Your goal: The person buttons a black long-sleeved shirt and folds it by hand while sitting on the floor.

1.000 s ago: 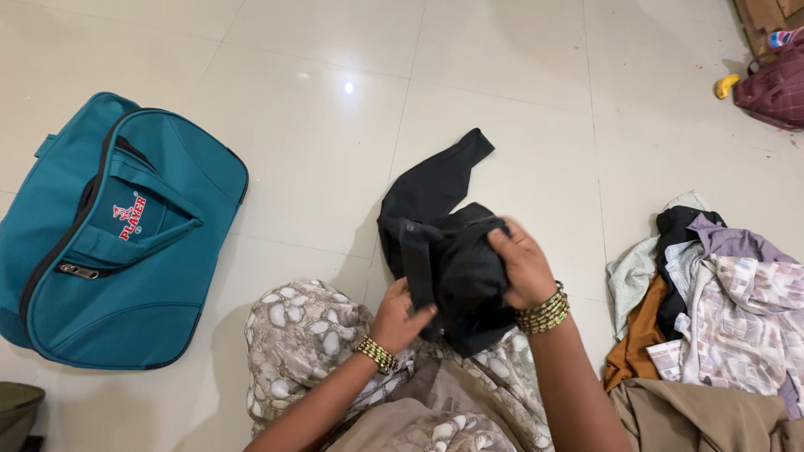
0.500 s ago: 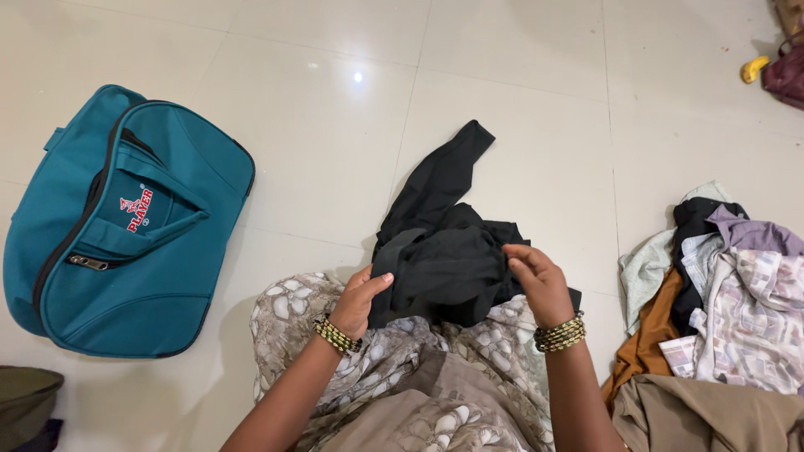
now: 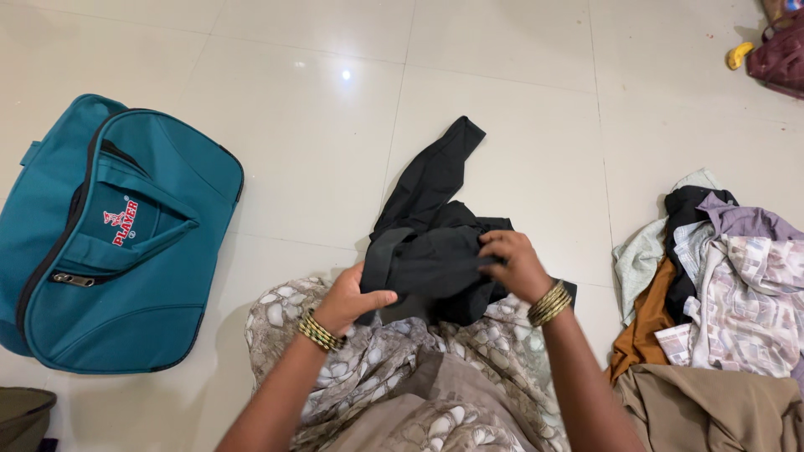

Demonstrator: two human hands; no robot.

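A black garment (image 3: 431, 243) lies bunched on my lap, and one long part of it trails away across the white tiled floor. My left hand (image 3: 352, 297) grips its left edge, thumb on top. My right hand (image 3: 512, 264) pinches the cloth at its upper right side. Both wrists carry gold and green bangles. My lap is covered by beige patterned fabric (image 3: 394, 368).
A teal duffel bag (image 3: 109, 234) lies zipped on the floor at the left. A heap of mixed clothes (image 3: 712, 285) sits at the right, with a brown piece in front. A maroon bag (image 3: 779, 59) and a small yellow object (image 3: 737, 55) are at the far right.
The garment has come down from a raised bundle onto my lap. My left hand shifted to its left edge and my right hand moved inward over the cloth.
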